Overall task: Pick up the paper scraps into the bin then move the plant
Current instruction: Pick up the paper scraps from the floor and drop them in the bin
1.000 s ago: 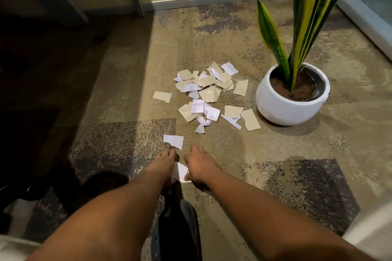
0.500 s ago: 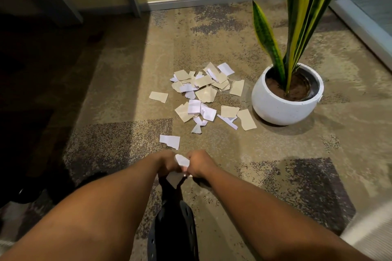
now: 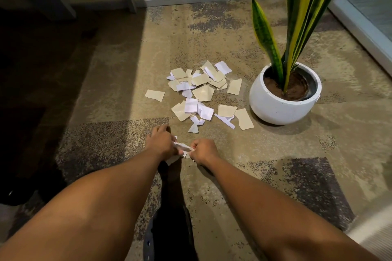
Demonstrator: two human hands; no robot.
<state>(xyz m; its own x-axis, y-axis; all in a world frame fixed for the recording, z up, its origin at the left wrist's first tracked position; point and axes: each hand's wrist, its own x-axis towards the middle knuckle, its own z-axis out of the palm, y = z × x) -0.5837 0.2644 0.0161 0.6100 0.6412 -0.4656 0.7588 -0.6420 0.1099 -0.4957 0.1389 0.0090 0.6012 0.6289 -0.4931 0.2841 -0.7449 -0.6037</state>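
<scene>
The person is reaching both arms forward and down over the carpet (image 3: 118,82). The left hand (image 3: 160,142) and the right hand (image 3: 204,150) are meeting close together, and each is pinching one end of a crumpled white scrap (image 3: 182,146) stretched between them; the fingers of both hands are curling around the paper. A further bit of white paper is showing just below the left hand, though whether it is part of the same piece cannot be told.

Beyond the hands, the pile of paper scraps (image 3: 203,93) is lying loose on the carpet, a mix of tan and white torn pieces, some overlapping. One tan scrap (image 3: 154,95) is lying apart to the left of the pile. A larger tan piece (image 3: 244,119) is lying near the base of the white pot (image 3: 275,106).

The plant (image 3: 297,17), with long green leaves edged in yellow, is standing upright in that round pot, just to the right of the scraps. Brown soil is showing inside the rim.

Faint lines are showing on some white scraps, but no writing, label or brand can be read anywhere. A dark shoe (image 3: 169,237) is showing between the forearms at the bottom. The bin is out of view.
</scene>
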